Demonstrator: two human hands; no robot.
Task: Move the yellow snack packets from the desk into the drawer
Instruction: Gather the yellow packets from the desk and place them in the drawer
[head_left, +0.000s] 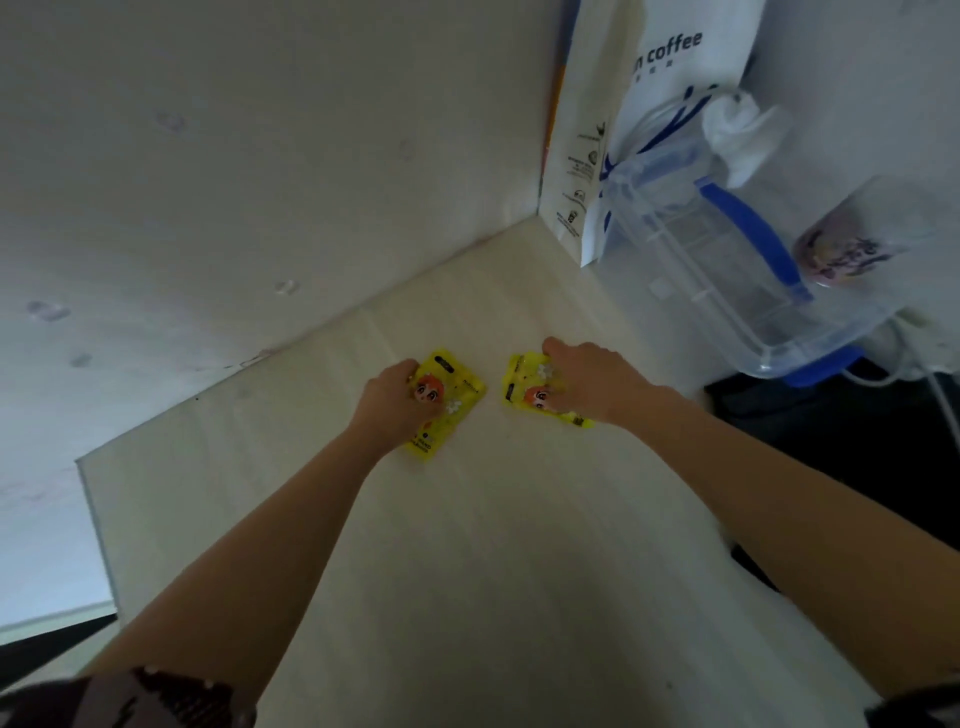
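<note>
Desk: a pale desk set into a corner, walls along its far and left sides.
Left packet: a yellow snack packet with a red-haired cartoon face lies flat near the desk's far edge, close to the back corner.
Left hand: the left hand rests on that packet, fingers curled down onto its left side and pressed close together; whether they pinch its edge I cannot tell.
Right packet: a second yellow snack packet, same print, lies flat just beside the first, the two apart with bare desk between them.
Right hand: the right hand covers the packet's right half, fingers bent and bunched on top of it (fingertips mostly hidden under the knuckles).
Right edge of the desk: a white paper bag reading "coffee" stands upright, with a clear plastic container with blue clips leaning beside it.
Drawer: not in view.
</note>
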